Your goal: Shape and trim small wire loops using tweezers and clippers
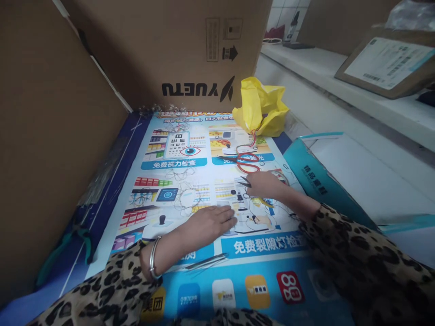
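Note:
My left hand (pixel 215 222) lies flat on the printed poster (pixel 234 267), fingers stretched out and close together, with nothing visible in it. My right hand (pixel 267 185) is closed around small snips (pixel 244 182); their two dark blade tips point left and stand apart, and the handles are hidden. Just beyond it lie red-handled scissors (pixel 248 163), blades toward the left. Thin wires and small loose parts (pixel 254 219) are scattered beneath and in front of my right hand. Several dark thin strands (pixel 205 261) lie below my left hand.
Large cardboard boxes (pixel 190 50) wall off the back and left. A crumpled yellow bag (pixel 261 108) stands at the back right, with coloured wires beside it. A teal box (pixel 317 174) borders the right side. Teal-handled pliers (pixel 66 249) lie at the left edge.

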Action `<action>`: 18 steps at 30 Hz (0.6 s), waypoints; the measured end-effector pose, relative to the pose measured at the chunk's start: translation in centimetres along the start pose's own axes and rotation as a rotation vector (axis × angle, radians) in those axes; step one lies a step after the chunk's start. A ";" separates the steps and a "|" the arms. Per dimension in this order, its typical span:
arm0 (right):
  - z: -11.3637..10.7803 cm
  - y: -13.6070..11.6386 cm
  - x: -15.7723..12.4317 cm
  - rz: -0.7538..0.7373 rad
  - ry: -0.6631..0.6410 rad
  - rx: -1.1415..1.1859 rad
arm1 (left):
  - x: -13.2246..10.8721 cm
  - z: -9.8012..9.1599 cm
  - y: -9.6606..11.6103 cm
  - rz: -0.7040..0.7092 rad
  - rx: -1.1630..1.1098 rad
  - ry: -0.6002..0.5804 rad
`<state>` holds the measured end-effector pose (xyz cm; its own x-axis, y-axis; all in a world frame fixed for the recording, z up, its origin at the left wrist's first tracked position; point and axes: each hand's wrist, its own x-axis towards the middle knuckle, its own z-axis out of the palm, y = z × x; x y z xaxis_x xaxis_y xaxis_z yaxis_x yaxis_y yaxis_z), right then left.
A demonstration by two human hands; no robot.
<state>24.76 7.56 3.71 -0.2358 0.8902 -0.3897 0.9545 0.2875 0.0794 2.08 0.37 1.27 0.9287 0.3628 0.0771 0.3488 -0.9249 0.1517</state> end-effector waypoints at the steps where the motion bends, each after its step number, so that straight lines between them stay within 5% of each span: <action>1: 0.2 0.2 -0.3 0.008 -0.003 0.000 | 0.0 0.1 -0.2 0.020 0.023 0.010; 8: 1.9 1.5 -2.2 0.104 0.056 0.015 | 1.4 0.4 -2.2 -0.096 0.066 0.045; 13: 1.1 2.6 -3.8 0.162 0.126 0.049 | 2.9 -0.7 -2.1 -0.217 -0.026 0.089; 18: 0.0 3.5 -5.5 0.155 0.255 0.196 | 1.1 -2.7 -2.1 -0.375 0.002 0.136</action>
<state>29.36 3.67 6.10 -0.1004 0.9846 -0.1430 0.9935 0.0915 -0.0672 1.99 2.99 3.69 0.7119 0.6868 0.1465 0.6606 -0.7258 0.1919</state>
